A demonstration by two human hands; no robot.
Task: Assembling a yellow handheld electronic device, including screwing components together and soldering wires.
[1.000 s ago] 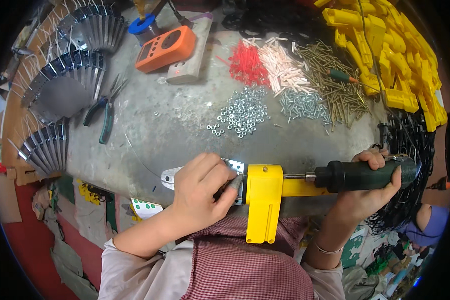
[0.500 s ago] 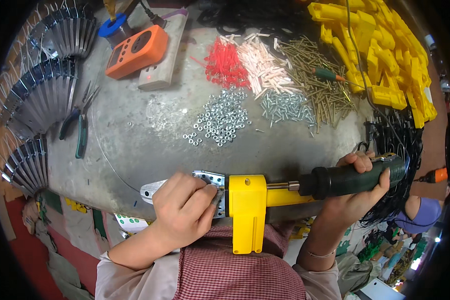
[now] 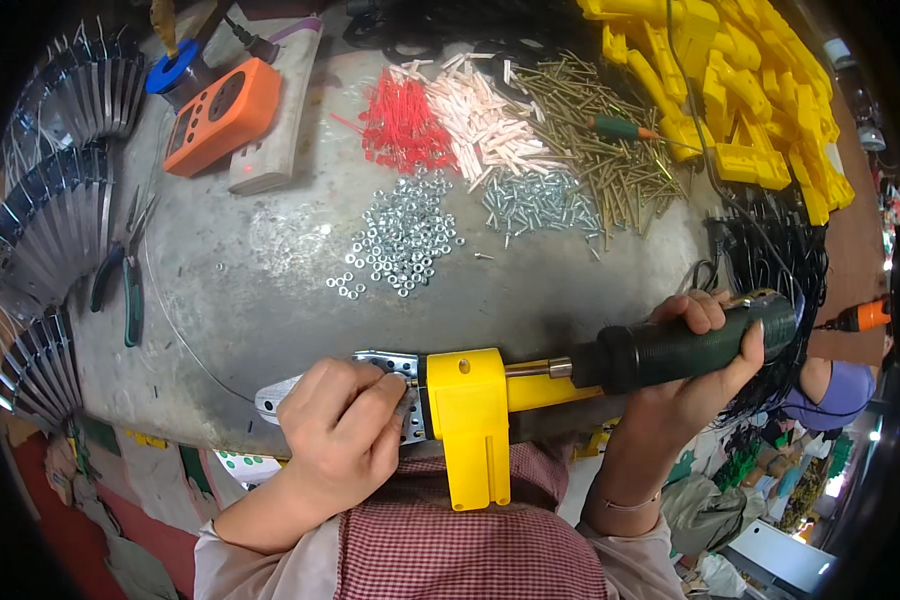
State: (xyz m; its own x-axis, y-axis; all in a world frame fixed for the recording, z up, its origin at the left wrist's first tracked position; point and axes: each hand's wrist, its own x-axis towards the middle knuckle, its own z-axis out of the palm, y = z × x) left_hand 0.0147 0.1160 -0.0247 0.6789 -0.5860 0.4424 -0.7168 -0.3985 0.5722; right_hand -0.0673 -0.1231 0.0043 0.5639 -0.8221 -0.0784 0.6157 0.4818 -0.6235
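A hand tool lies across the near edge of the grey table (image 3: 270,290): a dark green handle (image 3: 690,345), a yellow body (image 3: 470,415) with a leg hanging down, and a flat perforated metal plate (image 3: 385,362) at its left end. My right hand (image 3: 695,385) grips the green handle. My left hand (image 3: 345,430) is closed over the metal plate beside the yellow body, fingertips pinched at its edge. Whether a small part sits under the fingertips is hidden.
Piles lie on the table: silver nuts (image 3: 400,240), silver screws (image 3: 535,200), brass screws (image 3: 610,150), red plugs (image 3: 405,125), pale plugs (image 3: 485,115). Yellow plastic parts (image 3: 750,90) are heaped right, metal blades (image 3: 50,230) fan left, with pliers (image 3: 125,280) and an orange meter (image 3: 220,115).
The tool and both hands sit slightly lower and more level in view. My left hand's fingers have shifted on the metal plate; the grip on the handle is unchanged.
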